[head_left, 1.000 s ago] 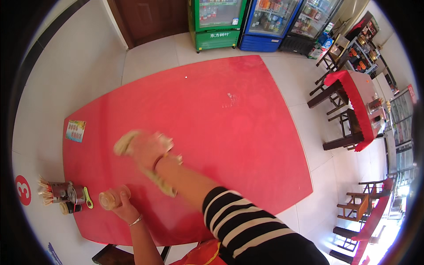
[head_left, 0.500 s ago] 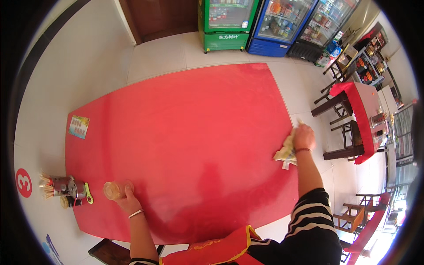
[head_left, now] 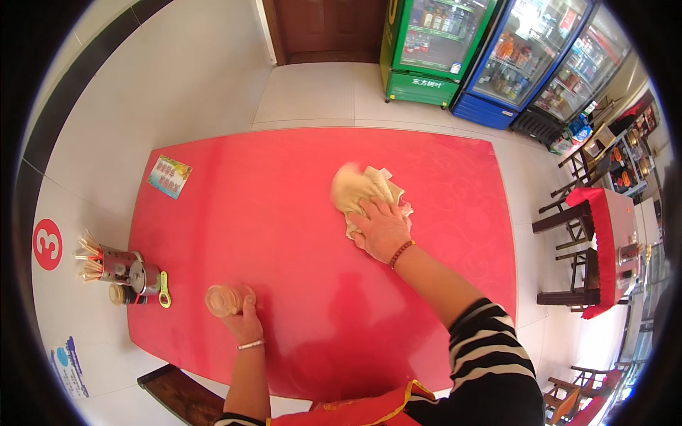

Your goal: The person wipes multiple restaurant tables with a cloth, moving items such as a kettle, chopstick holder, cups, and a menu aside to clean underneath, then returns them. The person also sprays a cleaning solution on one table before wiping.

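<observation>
My right hand (head_left: pixel 382 231) presses down on a crumpled pale yellow cloth (head_left: pixel 387 190) on the red tabletop (head_left: pixel 284 184), fingers spread across it and gripping its folds. The cloth's far left side is smeared by motion. Nearer the left side of the table, my left hand (head_left: pixel 245 325) is closed round a clear, cup-like round container (head_left: pixel 226 299). Its see-through wall takes on the red of the table, and I cannot tell what is inside.
By the left wall stand a metal holder of chopsticks (head_left: pixel 112 263), a metal pot (head_left: pixel 144 277), a small dark jar (head_left: pixel 122 294) and a yellow-green bottle opener (head_left: pixel 165 290). A printed card (head_left: pixel 170 176) lies at the far left. Drinks fridges (head_left: pixel 424 89) and another table (head_left: pixel 602 248) stand beyond.
My right hand has swept the cloth from the right edge to the table's middle. My left hand keeps its hold on the container. The whole view has shifted.
</observation>
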